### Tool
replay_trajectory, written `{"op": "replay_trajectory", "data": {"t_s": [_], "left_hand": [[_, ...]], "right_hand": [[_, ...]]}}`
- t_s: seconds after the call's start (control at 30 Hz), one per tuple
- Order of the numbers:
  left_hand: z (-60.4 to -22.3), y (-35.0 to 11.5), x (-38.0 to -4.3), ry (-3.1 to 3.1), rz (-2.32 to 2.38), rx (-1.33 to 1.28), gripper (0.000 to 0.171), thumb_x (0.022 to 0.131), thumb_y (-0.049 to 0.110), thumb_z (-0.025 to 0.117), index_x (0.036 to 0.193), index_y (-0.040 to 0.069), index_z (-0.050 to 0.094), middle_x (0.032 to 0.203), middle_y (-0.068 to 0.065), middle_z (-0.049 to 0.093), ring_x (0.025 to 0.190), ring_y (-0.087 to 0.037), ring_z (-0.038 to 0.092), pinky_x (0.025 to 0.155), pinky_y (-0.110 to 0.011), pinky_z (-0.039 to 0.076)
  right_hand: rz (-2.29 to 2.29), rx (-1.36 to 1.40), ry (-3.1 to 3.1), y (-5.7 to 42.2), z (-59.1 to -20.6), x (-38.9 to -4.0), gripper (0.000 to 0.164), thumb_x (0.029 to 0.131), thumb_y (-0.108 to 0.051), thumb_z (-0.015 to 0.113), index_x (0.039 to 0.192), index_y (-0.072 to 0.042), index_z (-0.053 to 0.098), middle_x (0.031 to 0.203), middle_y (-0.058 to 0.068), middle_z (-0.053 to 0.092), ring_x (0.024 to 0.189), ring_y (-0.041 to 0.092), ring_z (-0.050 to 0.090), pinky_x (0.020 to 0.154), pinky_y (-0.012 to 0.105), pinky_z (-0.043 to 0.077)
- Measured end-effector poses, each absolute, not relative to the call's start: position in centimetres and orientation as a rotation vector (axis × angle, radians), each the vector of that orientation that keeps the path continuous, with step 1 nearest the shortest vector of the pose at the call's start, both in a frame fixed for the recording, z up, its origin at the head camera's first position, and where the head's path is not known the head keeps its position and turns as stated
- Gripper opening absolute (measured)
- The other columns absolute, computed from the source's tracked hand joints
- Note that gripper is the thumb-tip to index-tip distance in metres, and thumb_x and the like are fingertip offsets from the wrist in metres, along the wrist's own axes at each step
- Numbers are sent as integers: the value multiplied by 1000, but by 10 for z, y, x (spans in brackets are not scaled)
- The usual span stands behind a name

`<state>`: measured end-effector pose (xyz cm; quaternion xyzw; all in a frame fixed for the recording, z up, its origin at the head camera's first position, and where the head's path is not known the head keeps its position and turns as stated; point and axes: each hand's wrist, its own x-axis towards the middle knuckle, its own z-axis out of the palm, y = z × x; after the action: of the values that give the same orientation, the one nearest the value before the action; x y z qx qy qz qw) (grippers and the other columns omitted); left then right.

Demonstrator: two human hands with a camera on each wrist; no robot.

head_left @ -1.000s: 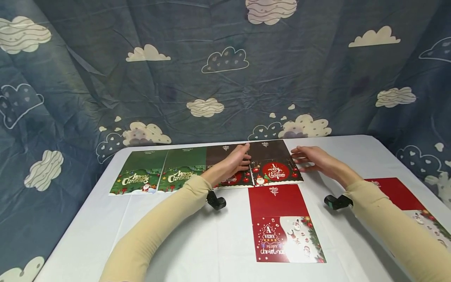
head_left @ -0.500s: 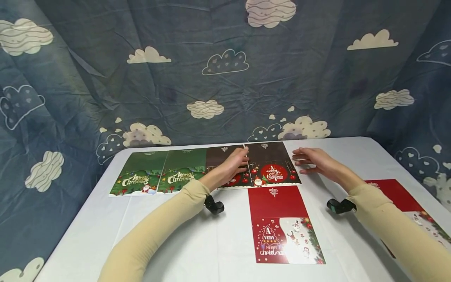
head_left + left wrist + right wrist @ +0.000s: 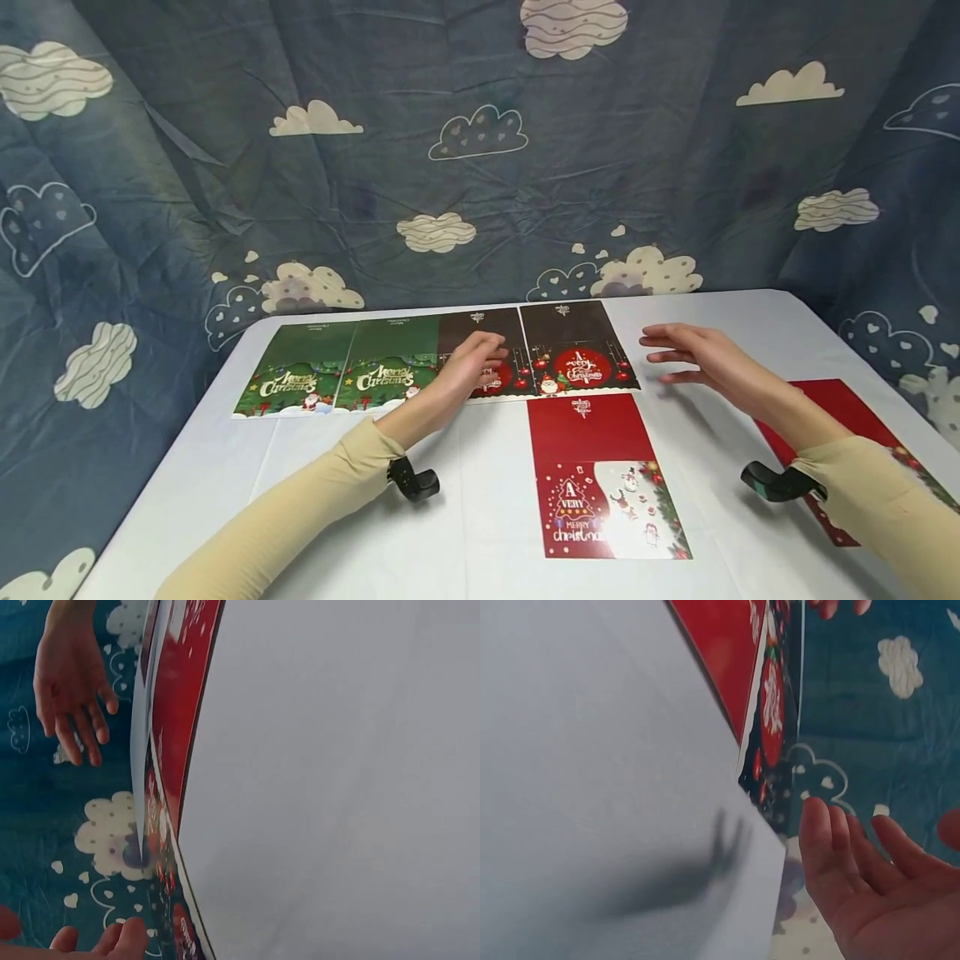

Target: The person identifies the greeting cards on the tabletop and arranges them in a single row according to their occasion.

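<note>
Two dark Christmas cards lie side by side at the back of the table. My left hand point(image 3: 465, 373) hovers over the left dark card point(image 3: 480, 329), its fingers loosely bent and holding nothing. Just right of it, the right dark card point(image 3: 564, 333) lies flat and in full view. My right hand point(image 3: 708, 360) is raised above the cloth to the right of that card, fingers spread and apart from it. In the right wrist view the palm of the right hand point(image 3: 877, 892) shows with nothing in it. A red Christmas card point(image 3: 592, 433) lies in front of the right dark card.
Two green Christmas cards point(image 3: 315, 343) point(image 3: 393, 337) continue the back row leftward. Another red card point(image 3: 847, 408) lies at the right, partly under my right forearm. A white cloth point(image 3: 480, 517) covers the table. Behind it hangs a blue curtain point(image 3: 480, 192) with cloud patterns.
My left hand has drawn back toward the left and front, off the seam between the dark cards. My right hand has moved away to the right. The dark cards have shifted slightly left.
</note>
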<state>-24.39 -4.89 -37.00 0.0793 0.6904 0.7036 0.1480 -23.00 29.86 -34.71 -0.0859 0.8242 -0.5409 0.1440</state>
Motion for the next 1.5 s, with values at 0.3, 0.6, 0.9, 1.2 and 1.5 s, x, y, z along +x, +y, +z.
{"op": "replay_trajectory", "data": {"t_s": [0.3, 0.6, 0.9, 1.2, 1.5], "left_hand": [[-379, -63, -190, 1876, 1919, 228, 38, 106, 19, 38, 133, -8, 44, 134, -28, 50, 121, -40, 53, 101, -45, 45], [-394, -67, -143, 1581, 1989, 205, 42, 107, 25, 37, 136, -5, 44, 135, -22, 54, 123, -32, 54, 100, -40, 47], [-399, -62, -122, 1355, 2015, 156, 57, 106, 36, 41, 145, -3, 27, 149, -22, 39, 141, -35, 34, 113, -45, 30], [-388, -46, -99, 1371, 2058, 34, 74, 104, 39, 43, 155, 8, -1, 161, -21, 5, 148, -36, 5, 114, -58, 22], [-385, -34, -97, 1338, 2120, -12, 78, 104, 39, 43, 156, 12, -8, 162, -21, -4, 148, -37, 1, 113, -63, 18]], "right_hand": [[-1505, -260, 2322, 298, -350, -182, 59, 107, -35, 40, 150, 4, 30, 148, 32, 36, 125, 47, 48, 85, 40, 56], [-1531, -127, 2209, 298, -366, -144, 62, 106, -32, 44, 150, 8, 25, 150, 33, 29, 127, 44, 47, 85, 40, 56], [-1439, -25, 2209, 295, -375, -122, 64, 105, -32, 45, 147, 13, 27, 145, 35, 34, 113, 31, 57, 82, 37, 57], [-1276, -127, 2366, 280, -378, -112, 60, 103, -33, 49, 145, 9, 38, 145, 29, 41, 120, 33, 51, 84, 34, 55], [-1253, -141, 2359, 274, -378, -108, 63, 103, -36, 49, 149, 4, 34, 147, 26, 40, 117, 34, 56, 93, 60, 47]]}}
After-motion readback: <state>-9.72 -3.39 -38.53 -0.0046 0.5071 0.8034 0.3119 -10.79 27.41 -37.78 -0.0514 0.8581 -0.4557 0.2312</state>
